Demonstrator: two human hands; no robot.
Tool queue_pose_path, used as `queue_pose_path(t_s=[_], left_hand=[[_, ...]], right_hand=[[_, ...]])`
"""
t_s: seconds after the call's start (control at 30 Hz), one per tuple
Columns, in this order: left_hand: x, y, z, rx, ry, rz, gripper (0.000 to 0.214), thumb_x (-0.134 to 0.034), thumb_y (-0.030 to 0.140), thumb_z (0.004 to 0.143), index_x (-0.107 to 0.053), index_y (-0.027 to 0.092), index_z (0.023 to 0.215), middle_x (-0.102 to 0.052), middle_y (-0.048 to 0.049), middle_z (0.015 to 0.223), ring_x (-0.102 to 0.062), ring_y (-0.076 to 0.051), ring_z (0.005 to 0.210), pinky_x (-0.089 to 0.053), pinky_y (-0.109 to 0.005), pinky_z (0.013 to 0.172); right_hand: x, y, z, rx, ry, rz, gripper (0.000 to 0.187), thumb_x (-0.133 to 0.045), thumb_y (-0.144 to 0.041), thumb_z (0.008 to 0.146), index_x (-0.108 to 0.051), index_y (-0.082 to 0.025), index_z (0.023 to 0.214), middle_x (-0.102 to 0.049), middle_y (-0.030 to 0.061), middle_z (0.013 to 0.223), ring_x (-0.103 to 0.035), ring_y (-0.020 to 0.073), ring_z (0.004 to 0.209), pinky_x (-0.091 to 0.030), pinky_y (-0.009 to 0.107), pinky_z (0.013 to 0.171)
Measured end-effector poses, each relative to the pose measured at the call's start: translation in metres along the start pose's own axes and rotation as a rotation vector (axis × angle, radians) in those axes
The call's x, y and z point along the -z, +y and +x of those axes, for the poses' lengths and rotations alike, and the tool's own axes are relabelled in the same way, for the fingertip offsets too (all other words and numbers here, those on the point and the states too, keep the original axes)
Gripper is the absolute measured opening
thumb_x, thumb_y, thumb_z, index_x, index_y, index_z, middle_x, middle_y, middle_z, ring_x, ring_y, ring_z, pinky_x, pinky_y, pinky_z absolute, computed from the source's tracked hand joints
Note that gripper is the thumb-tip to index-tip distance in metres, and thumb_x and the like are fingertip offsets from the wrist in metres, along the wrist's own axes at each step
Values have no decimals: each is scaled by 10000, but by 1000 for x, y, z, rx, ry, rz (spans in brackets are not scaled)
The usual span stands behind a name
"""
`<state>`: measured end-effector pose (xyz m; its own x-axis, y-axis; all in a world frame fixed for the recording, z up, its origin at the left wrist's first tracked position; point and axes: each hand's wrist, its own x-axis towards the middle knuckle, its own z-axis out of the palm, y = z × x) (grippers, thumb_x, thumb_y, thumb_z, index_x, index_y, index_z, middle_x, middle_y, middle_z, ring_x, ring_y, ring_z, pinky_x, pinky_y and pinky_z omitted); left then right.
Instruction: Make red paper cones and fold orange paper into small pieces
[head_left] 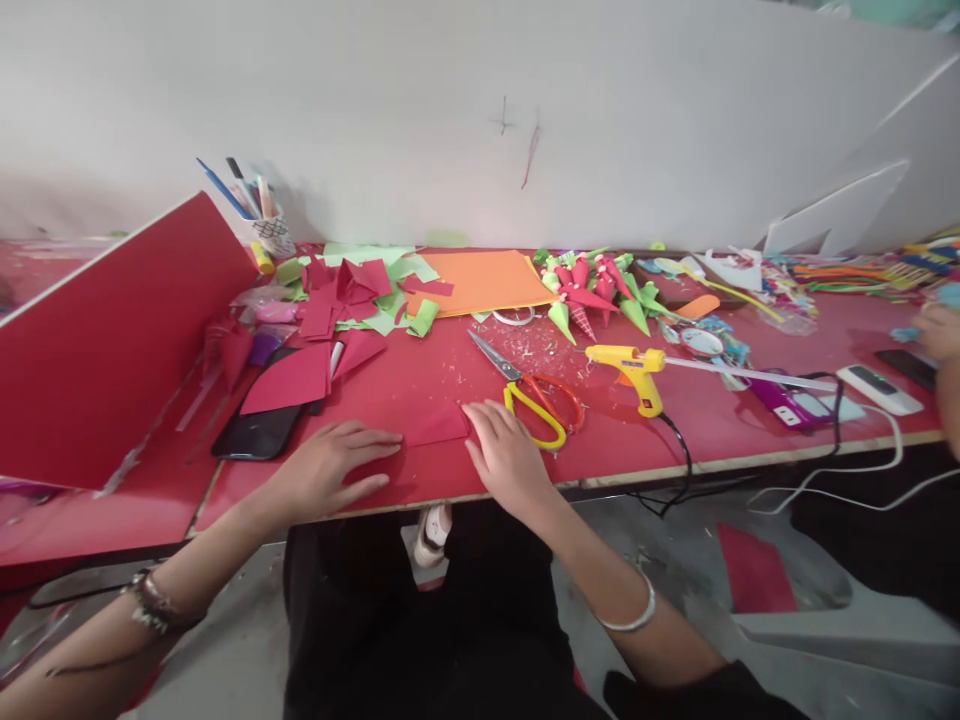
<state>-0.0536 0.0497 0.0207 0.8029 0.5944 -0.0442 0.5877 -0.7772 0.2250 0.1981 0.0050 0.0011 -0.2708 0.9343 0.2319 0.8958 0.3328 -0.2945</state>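
Observation:
A folded piece of red paper [433, 428] lies on the red table near its front edge, between my two hands. My left hand [334, 465] rests low over the table, fingers stretched out and thumb apart, with its fingertips at the paper's left end. At the right end, the fingertips of my right hand [510, 460] touch the paper's edge; its thumb stays apart from the fingers. Just beyond my right hand are scissors [525, 385] with yellow and orange handles, blades spread. Red paper cutouts [289, 378] partly cover a black phone [259, 430] beside my left hand.
A yellow glue gun [630, 375] lies to the right, its cord over the edge. Behind are orange sheets [480, 280], red and green paper cones [592, 285] and scraps. A red board [127, 350] leans at left. Another person's hand [941, 335] shows far right.

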Motion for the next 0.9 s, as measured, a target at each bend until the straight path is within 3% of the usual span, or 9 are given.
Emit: queue_pose_path(t_s=[0.1,0.2,0.3,0.4,0.53,0.67,0.8,0.9], left_hand=[[0,8,11,103,47,-70,307,-358,371,881,-571,213,1038,-597,-41,1101,-521,-191,1018,-397,-360,883],[-5,16,23,185,140,-74,310,-368,335,875,-519,178,1095,-576,-70,1091,-515,-200,1011,-409,-361,869],[-10,18,33,123,189,-45,355,-378,265,867,-442,177,1205,-510,-79,1201,-457,-202,1095,-375,-365,920],[-10,17,39,9,124,-28,382,-369,221,869,-410,212,1249,-486,-53,1252,-440,-187,1120,-359,-353,940],[-5,16,40,-26,52,3,395,-380,240,870,-404,211,1263,-506,-53,1234,-464,-187,1084,-373,-337,919],[-4,20,36,-26,57,102,418,-405,249,856,-406,222,1273,-521,-57,1228,-466,-208,1073,-371,-354,909],[-10,22,31,-132,58,165,434,-359,180,859,-394,257,1284,-498,-15,1275,-416,-184,1164,-291,-359,988],[-14,21,25,-190,48,148,461,-369,275,870,-321,260,1328,-439,-5,1332,-344,-172,1240,-226,-345,1036]], right_hand=[[-2,-2,22,107,-46,31,398,-403,-127,835,-432,-161,1231,-514,83,1213,-409,213,1151,-271,410,1003],[1,-5,37,176,-148,18,332,-415,-102,831,-491,-176,1146,-563,79,1104,-480,202,1050,-229,452,994],[9,-5,43,206,-234,28,264,-457,-112,823,-515,-161,1076,-564,83,1040,-497,202,1007,-314,401,893],[14,-3,41,179,-281,64,220,-506,-147,812,-513,-141,1031,-564,84,1010,-523,196,940,-342,337,785],[12,-1,34,139,-220,32,82,-510,-134,810,-538,-167,880,-597,29,860,-538,171,821,-281,338,774],[6,-1,28,157,-104,13,121,-473,-99,819,-545,-193,792,-594,1,828,-504,159,831,-233,341,782],[4,3,26,230,-116,30,161,-453,-92,822,-564,-198,771,-593,-1,834,-482,150,833,-249,308,748],[3,10,21,245,-136,55,176,-454,-89,815,-581,-205,775,-606,-3,873,-484,141,827,-264,303,756]])
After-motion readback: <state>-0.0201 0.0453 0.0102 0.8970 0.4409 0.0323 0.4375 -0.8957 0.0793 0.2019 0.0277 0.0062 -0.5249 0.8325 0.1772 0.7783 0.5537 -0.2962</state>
